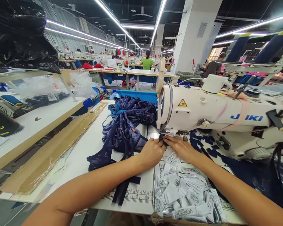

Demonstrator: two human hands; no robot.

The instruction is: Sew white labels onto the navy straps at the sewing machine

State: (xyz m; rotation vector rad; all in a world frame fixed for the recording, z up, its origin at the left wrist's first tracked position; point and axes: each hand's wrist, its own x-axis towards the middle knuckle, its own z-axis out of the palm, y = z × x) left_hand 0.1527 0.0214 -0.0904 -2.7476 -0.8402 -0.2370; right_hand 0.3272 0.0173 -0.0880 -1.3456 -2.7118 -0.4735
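Observation:
My left hand point(152, 152) is closed on the edge of a navy mesh garment point(139, 142), just in front of the needle of a white sewing machine point(186, 105). Close beside it, my right hand point(180, 148) pinches the dark fabric from the other side of the presser foot. My fingers cover most of the part under the needle. Behind and to the left, a heap of navy garments point(138, 111) with straps is piled on the table. A box of white printed labels point(182, 191) sits below my right hand.
Navy fabric scraps point(209, 147) lie under the machine arm. A dark strip point(120, 191) crosses the ruler marking point(136, 196) at the front edge. Cardboard point(58, 150) runs along the left side. A person in a green top point(147, 62) sits farther back.

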